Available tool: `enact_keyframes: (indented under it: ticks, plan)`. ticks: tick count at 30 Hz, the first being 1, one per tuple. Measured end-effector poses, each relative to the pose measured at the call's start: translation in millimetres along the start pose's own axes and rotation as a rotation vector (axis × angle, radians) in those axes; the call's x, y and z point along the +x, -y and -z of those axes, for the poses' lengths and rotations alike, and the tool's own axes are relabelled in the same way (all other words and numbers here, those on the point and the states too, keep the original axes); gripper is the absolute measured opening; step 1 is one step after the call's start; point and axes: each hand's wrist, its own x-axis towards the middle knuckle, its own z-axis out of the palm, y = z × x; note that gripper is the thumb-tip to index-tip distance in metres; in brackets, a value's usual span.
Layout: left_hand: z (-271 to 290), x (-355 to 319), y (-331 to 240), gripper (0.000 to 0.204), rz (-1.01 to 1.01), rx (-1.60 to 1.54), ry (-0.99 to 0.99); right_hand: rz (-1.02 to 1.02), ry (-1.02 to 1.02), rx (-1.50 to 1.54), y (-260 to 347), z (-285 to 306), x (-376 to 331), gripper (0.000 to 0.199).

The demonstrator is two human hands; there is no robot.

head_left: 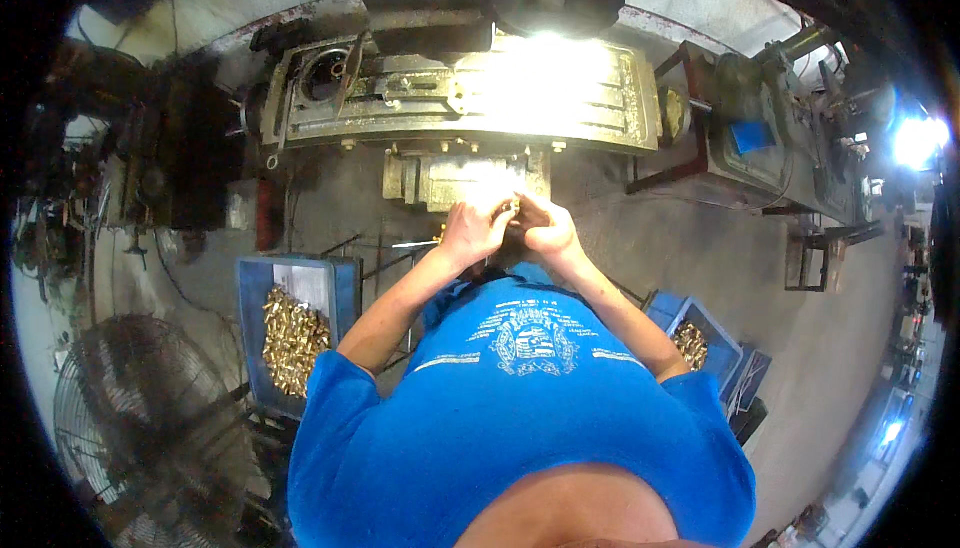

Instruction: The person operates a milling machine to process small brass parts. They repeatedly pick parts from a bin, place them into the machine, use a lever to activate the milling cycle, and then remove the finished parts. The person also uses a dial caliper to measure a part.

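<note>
My left hand (473,232) and my right hand (553,231) meet in front of my chest, just before the machine's bed. Both are closed, their fingertips pinching a small brass-coloured part (513,205) between them; its exact shape is mostly hidden by the fingers. A thin pale rod (414,245) sticks out to the left beside my left wrist, with a bit of brass colour at its inner end. I cannot tell whether the left hand holds that rod.
A machine table (370,123) with slots and a clamp lies ahead under a bright lamp. Blue bins of brass parts stand at left (345,293) and right (728,353). A large fan (140,398) is at lower left, a metal cabinet (690,163) at right.
</note>
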Motion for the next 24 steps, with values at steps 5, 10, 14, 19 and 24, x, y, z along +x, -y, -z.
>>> enact_keyframes:
  ticks: [5, 10, 14, 19, 24]
  plan:
    - [23, 42, 32, 0.013, 0.15, 0.132, -0.103, 0.068, -0.248, -0.407, 25, 25, -16, 0.058]
    - [40, 102, 106, 0.017, 0.136, 0.281, -0.278, -0.014, -0.395, -0.393, 29, 56, -65, 0.056]
    - [40, 130, 105, 0.014, 0.242, 0.4, -0.237, -0.089, -0.546, -0.297, 16, 73, -105, 0.052]
    - [40, 145, 101, 0.017, 0.285, 0.49, -0.221, -0.036, -0.562, -0.211, 9, 87, -129, 0.047]
    - [37, 145, 110, 0.018, 0.348, 0.44, -0.209, 0.012, -0.615, -0.319, 36, 80, -121, 0.049]
